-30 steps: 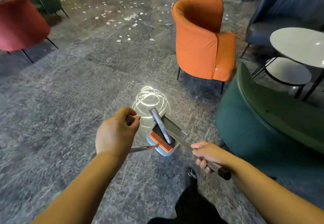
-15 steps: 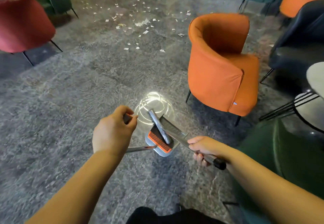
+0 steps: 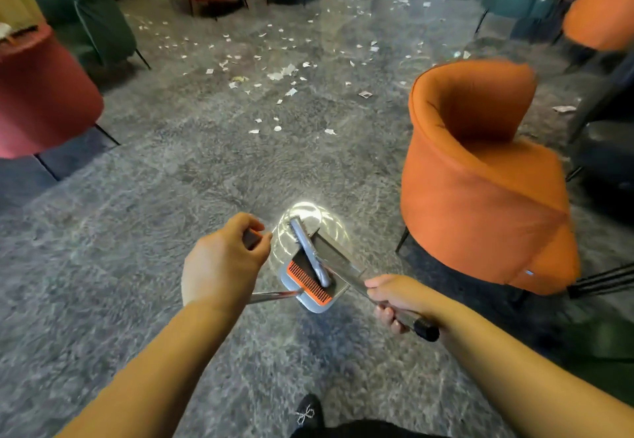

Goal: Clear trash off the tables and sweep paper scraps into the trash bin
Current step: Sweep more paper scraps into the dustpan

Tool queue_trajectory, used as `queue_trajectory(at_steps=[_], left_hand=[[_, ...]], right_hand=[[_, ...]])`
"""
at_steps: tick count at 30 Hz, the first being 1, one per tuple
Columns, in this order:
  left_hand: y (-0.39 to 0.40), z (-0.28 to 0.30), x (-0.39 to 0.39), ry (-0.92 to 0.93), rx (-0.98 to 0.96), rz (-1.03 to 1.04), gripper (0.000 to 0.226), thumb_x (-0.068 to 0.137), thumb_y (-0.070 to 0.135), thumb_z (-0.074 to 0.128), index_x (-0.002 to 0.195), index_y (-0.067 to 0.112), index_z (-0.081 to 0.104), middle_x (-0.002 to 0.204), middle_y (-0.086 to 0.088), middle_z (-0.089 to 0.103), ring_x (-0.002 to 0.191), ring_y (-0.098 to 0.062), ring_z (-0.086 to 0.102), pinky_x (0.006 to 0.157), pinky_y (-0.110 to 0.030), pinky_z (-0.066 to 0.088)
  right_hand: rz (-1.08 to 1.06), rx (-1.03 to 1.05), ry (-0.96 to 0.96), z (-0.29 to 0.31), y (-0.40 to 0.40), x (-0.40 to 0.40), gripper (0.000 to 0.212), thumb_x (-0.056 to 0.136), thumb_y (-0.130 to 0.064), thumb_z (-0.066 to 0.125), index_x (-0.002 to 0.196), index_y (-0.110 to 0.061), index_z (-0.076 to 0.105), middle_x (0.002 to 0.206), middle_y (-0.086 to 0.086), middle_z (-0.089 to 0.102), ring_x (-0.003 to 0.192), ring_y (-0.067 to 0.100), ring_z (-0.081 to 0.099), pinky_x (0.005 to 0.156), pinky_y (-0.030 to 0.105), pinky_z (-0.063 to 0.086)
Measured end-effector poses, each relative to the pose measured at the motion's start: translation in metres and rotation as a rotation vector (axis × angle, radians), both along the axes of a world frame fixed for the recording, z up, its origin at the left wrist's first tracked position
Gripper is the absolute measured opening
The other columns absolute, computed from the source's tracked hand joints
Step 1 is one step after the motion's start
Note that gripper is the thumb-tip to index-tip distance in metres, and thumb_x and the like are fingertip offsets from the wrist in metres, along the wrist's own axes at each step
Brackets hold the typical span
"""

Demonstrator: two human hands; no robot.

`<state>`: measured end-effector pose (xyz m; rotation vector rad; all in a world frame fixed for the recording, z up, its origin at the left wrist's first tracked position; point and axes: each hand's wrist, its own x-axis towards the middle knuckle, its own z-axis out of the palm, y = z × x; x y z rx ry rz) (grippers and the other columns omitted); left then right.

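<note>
Left hand (image 3: pixel 223 262) fisted round dustpan handle (image 3: pixel 252 238); right hand (image 3: pixel 399 297) gripping broom handle (image 3: pixel 411 321). Grey dustpan (image 3: pixel 308 286) low over floor (image 3: pixel 137 231). Paper scraps (image 3: pixel 274 73) strewn mid-floor, well ahead, beside orange chair (image 3: pixel 480 180).

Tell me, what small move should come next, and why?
Probably walk forward toward the scattered white paper scraps. Both hands, left hand and right hand, already grip the handles of the grey broom and the grey dustpan with orange comb, yet the scraps lie well ahead.

Glossy stone floor (image 3: pixel 171 231), plastic dustpan (image 3: pixel 310 300)
</note>
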<state>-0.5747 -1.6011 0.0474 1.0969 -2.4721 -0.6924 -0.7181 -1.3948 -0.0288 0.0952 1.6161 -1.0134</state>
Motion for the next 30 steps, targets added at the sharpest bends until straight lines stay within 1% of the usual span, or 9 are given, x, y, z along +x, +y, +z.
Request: queue_trajectory(at_steps=[2,3,6,10,13,18,22,26,30], left_hand=[[-0.034,0.005,-0.025,0.005,-0.034,-0.026,0.015,0.085,0.042,0.068,0.093,0.03,0.064,0.076,0.007,0.068,0.08,-0.028,0.065,0.06,-0.029,0.041],[-0.048,0.007,-0.037,0.004,-0.042,-0.032,0.015,0.085,0.041,0.068,0.094,0.03,0.065,0.08,0.004,0.071,0.081,-0.028,0.065,0.06,-0.029,0.04],[-0.089,0.01,-0.077,0.003,-0.059,-0.048,0.015,0.085,0.04,0.068,0.095,0.029,0.065,0.084,0.002,0.073,0.083,-0.029,0.066,0.06,-0.029,0.037],[-0.14,0.005,-0.14,-0.005,-0.066,-0.038,0.015,0.087,0.04,0.067,0.096,0.028,0.065,0.085,-0.001,0.072,0.085,-0.031,0.065,0.061,-0.028,0.034],[-0.178,-0.001,-0.197,-0.013,-0.063,-0.04,0.016,0.087,0.04,0.068,0.097,0.028,0.065,0.085,0.0,0.072,0.084,-0.031,0.065,0.061,-0.028,0.034],[-0.235,-0.008,-0.293,-0.032,-0.053,-0.043,0.015,0.088,0.04,0.067,0.096,0.028,0.064,0.081,0.004,0.072,0.077,-0.026,0.064,0.058,-0.027,0.036],[-0.276,-0.004,-0.362,-0.029,-0.041,-0.028,0.014,0.087,0.04,0.067,0.094,0.028,0.064,0.082,0.003,0.073,0.079,-0.027,0.066,0.058,-0.028,0.039],[-0.318,-0.003,-0.423,-0.027,-0.039,-0.036,0.015,0.087,0.039,0.068,0.094,0.028,0.063,0.084,0.004,0.073,0.082,-0.029,0.066,0.062,-0.032,0.048],[-0.368,-0.009,-0.491,-0.026,-0.03,-0.069,0.014,0.086,0.041,0.068,0.093,0.031,0.062,0.083,0.004,0.073,0.081,-0.028,0.066,0.063,-0.032,0.049]], right_hand=[[-0.032,-0.014,0.012,0.001,-0.032,-0.019,0.04,0.103,-0.016,0.037,0.142,-0.023,0.035,0.069,0.004,0.04,0.047,0.008,0.034,0.042,0.017,0.027],[-0.044,-0.019,0.013,0.001,-0.047,-0.028,0.04,0.103,-0.016,0.038,0.142,-0.023,0.036,0.069,0.004,0.041,0.047,0.008,0.034,0.042,0.017,0.027],[-0.046,-0.031,0.017,0.0,-0.087,-0.063,0.04,0.103,-0.017,0.039,0.142,-0.025,0.035,0.069,0.005,0.041,0.047,0.009,0.034,0.042,0.018,0.028],[-0.056,-0.031,0.007,-0.008,-0.137,-0.123,0.037,0.103,-0.016,0.039,0.14,-0.025,0.037,0.069,0.006,0.041,0.046,0.009,0.033,0.04,0.016,0.029],[-0.057,-0.036,-0.02,-0.017,-0.174,-0.181,0.037,0.103,-0.016,0.038,0.138,-0.026,0.036,0.07,0.006,0.041,0.04,0.008,0.036,0.041,0.016,0.03],[-0.064,-0.015,-0.039,-0.017,-0.231,-0.283,0.03,0.103,-0.016,0.04,0.131,-0.027,0.04,0.068,0.005,0.042,0.039,0.007,0.036,0.041,0.015,0.029],[-0.055,-0.002,-0.038,-0.005,-0.273,-0.357,0.024,0.103,-0.015,0.038,0.123,-0.028,0.04,0.068,0.005,0.041,0.043,0.008,0.035,0.043,0.018,0.027],[-0.035,0.001,-0.012,0.0,-0.312,-0.414,0.021,0.102,-0.014,0.037,0.114,-0.03,0.044,0.067,0.004,0.041,0.039,0.007,0.036,0.044,0.017,0.027],[-0.049,-0.008,-0.046,0.001,-0.351,-0.47,0.02,0.104,-0.013,0.034,0.106,-0.028,0.047,0.067,0.005,0.038,0.041,0.009,0.032,0.043,0.017,0.027]])
